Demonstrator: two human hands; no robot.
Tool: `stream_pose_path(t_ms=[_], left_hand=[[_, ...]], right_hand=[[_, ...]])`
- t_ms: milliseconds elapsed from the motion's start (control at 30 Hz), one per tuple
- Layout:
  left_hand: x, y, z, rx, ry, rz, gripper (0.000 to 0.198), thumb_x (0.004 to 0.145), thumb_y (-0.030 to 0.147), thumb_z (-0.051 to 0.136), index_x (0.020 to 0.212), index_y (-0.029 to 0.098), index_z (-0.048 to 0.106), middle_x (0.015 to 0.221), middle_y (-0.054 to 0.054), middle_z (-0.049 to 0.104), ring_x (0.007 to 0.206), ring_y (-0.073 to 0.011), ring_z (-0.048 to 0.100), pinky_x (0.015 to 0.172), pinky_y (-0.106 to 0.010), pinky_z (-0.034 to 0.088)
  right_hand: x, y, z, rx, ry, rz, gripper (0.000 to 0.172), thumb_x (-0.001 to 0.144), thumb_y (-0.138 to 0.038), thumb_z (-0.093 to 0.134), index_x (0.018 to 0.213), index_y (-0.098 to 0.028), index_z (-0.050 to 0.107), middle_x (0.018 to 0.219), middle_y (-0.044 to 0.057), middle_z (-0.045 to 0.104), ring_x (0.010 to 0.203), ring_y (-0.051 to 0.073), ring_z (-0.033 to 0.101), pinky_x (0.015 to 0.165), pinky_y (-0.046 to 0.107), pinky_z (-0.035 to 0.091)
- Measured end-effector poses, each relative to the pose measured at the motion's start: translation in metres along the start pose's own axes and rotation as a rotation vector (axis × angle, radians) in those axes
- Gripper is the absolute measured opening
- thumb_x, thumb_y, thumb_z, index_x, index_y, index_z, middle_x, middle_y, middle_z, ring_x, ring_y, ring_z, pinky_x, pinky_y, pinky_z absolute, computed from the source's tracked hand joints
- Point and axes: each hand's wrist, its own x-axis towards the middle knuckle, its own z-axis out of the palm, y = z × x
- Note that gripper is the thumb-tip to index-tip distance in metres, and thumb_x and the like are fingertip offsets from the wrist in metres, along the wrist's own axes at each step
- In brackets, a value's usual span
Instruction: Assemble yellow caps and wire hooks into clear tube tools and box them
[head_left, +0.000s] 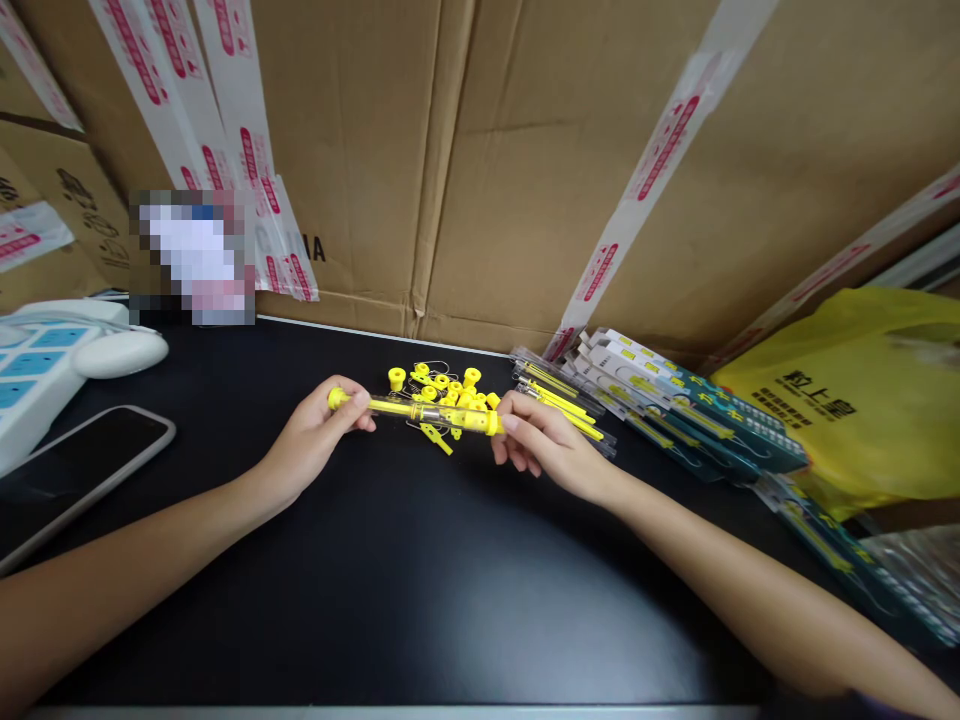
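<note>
Between my two hands, a clear tube with yellow end caps (405,407) is held level above the black table. Yellow rod-like parts and a metal piece show inside it. My left hand (328,420) pinches the capped left end between thumb and fingers. At the other end, my right hand (536,440) grips the yellow right cap. Just behind the tube lies a loose pile of small yellow plastic parts (397,378) with thin wire hooks among them. Beside my right hand, several clear tubes with yellow rods inside (559,400) lie on the table.
Packaged items in printed card sleeves (675,400) are stacked at the right, near a yellow plastic bag (862,390). On the left are a phone (82,475), a white power strip (45,360) and a white oval object (121,354). Taped cardboard boxes (360,150) stand behind the black table (420,580).
</note>
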Motion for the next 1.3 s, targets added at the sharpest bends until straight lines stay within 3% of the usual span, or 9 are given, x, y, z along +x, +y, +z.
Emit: stream_pose_path(t_ms=[167,433,700,967,1300], left_hand=[[-0.0004,0.0006,0.0002,-0.003,-0.001,-0.001,0.029,0.081,0.047,0.064,0.081,0.019,0.055,0.069,0.003,0.054,0.072,-0.0129,0.054,0.076,-0.028,0.044],[0.0013,-0.0029,-0.0006,-0.007,0.001,0.017,0.026,0.083,0.044,0.062,0.082,0.019,0.055,0.071,0.003,0.054,0.072,-0.0132,0.055,0.075,-0.028,0.044],[0.0018,-0.0003,-0.0068,0.206,0.013,0.049,0.025,0.083,0.043,0.062,0.074,0.02,0.059,0.068,0.001,0.059,0.072,-0.0158,0.053,0.073,-0.028,0.038],[0.0032,-0.0012,-0.0059,0.212,0.046,0.025,0.024,0.076,0.043,0.069,0.084,0.021,0.065,0.072,0.0,0.062,0.072,-0.016,0.054,0.068,-0.027,0.038],[0.0018,-0.0027,-0.006,0.266,0.023,0.115,0.023,0.083,0.044,0.061,0.084,0.021,0.06,0.07,0.001,0.061,0.071,-0.0162,0.054,0.071,-0.027,0.04]], right_hand=[[0.0002,-0.0002,-0.001,0.003,0.015,0.018,0.032,0.097,-0.048,0.037,0.082,-0.02,0.043,0.069,-0.001,0.06,0.049,0.008,0.047,0.039,0.017,0.036],[-0.0005,-0.0021,0.0003,0.029,0.007,-0.027,0.022,0.095,-0.041,0.046,0.09,-0.021,0.042,0.07,-0.002,0.06,0.05,0.007,0.047,0.042,0.017,0.035],[-0.0003,-0.002,0.0015,0.031,0.019,-0.019,0.023,0.094,-0.042,0.048,0.089,-0.02,0.044,0.07,-0.001,0.06,0.05,0.007,0.046,0.042,0.017,0.035],[0.0016,-0.0005,0.0019,0.041,0.023,0.002,0.028,0.096,-0.045,0.044,0.084,-0.02,0.044,0.068,-0.002,0.06,0.047,0.007,0.046,0.038,0.016,0.036],[-0.0002,0.0005,0.0039,0.047,0.01,0.007,0.029,0.096,-0.047,0.044,0.085,-0.02,0.043,0.07,-0.001,0.06,0.049,0.007,0.047,0.039,0.016,0.036]])
